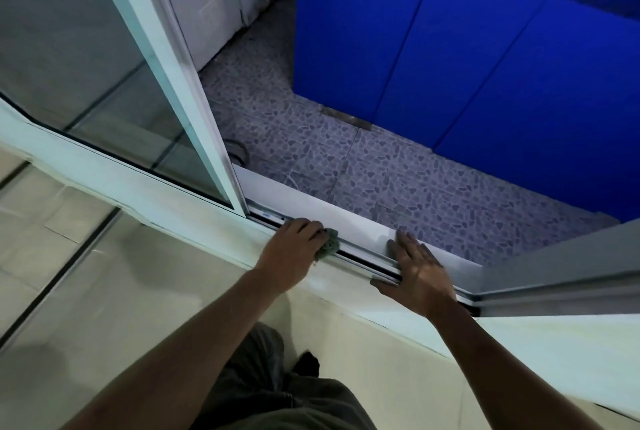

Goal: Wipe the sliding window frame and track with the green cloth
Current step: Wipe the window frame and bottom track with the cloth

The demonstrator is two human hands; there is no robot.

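My left hand (292, 248) is shut on the green cloth (329, 242) and presses it onto the window track (360, 261), just right of the sliding pane's white frame (194, 90). Only a small bunch of the cloth shows past my fingers. My right hand (417, 274) lies flat and open across the track and the sill (346, 218), fingers spread, to the right of the cloth. The glass pane (86, 59) is slid to the left, so the track lies bare between my hands.
Beyond the sill lies a pebble-patterned floor (381, 166) with blue panels (450, 49) standing on it. A white cabinet (214, 7) stands at the back. Another frame section (554, 277) comes in from the right. My legs (277, 395) stand on a beige tiled floor.
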